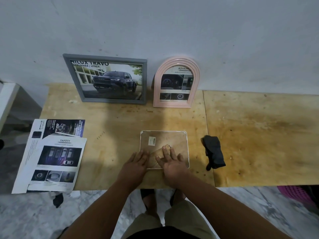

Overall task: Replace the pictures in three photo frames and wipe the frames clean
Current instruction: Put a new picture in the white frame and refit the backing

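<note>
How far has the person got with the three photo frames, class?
Looks done: the grey frame and pink arched frame stand against the wall with car pictures in them. In hand: the white frame lies face down, with the left hand and right hand on its back. Left: the dark cloth lies untouched beside it; loose prints wait nearby.

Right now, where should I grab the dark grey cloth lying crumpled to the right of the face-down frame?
Pinch the dark grey cloth at its raised middle fold, coming from above with the right hand; it lies flat and limp on the wooden table, offering no edge underneath.
</note>
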`<state>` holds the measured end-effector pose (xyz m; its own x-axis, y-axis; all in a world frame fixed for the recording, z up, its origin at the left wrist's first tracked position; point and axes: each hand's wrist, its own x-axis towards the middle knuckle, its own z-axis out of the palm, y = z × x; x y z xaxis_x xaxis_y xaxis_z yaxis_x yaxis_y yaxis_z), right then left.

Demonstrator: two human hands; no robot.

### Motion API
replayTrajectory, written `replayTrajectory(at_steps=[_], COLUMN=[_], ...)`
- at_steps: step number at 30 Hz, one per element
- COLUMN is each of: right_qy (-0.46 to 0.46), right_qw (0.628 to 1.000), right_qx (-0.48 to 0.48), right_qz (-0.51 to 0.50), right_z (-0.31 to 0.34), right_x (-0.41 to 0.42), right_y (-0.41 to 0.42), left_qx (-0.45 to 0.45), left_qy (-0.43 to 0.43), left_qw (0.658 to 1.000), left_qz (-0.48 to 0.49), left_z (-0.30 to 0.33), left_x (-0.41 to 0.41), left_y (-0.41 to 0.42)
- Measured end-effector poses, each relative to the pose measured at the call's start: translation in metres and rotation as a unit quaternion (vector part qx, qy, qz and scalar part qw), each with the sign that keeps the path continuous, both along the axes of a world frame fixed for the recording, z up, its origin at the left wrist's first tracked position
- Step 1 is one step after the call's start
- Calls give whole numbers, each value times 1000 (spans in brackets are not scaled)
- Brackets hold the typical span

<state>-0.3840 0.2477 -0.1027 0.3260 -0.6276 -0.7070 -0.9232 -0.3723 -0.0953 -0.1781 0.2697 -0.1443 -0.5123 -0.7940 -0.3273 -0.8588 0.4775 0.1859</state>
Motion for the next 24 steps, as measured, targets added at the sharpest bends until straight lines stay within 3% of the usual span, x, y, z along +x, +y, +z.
replayTrajectory(at_steps=[6,9,13,18,21,24], right_qy=[-100,-181,-218,-139,-101,-90], right_qw=[994,977,949,922,874,826], right_qx=[5,-8,-82,-156,-196,-174], right_qz=[-42,-116,-214,-327,-432,-528], right_z=[9,18,32,36,34,25], right_x=[-13,-30,-66,-119,-145,-165], right_y=[-10,-16,-15,-9,-12,-21], left_qx=[12,4,-16,54,50,75], left_qy=[10,16,29,1,-53,-62], left_qw=[999,998,997,997,997,995], left_qz=[35,62,66,56,21,-1], left_z=[15,36,53,48,45,33], left_x=[-2,-6,-13,-21,-25,-30], left_y=[0,-11,-28,-35,-30,-20])
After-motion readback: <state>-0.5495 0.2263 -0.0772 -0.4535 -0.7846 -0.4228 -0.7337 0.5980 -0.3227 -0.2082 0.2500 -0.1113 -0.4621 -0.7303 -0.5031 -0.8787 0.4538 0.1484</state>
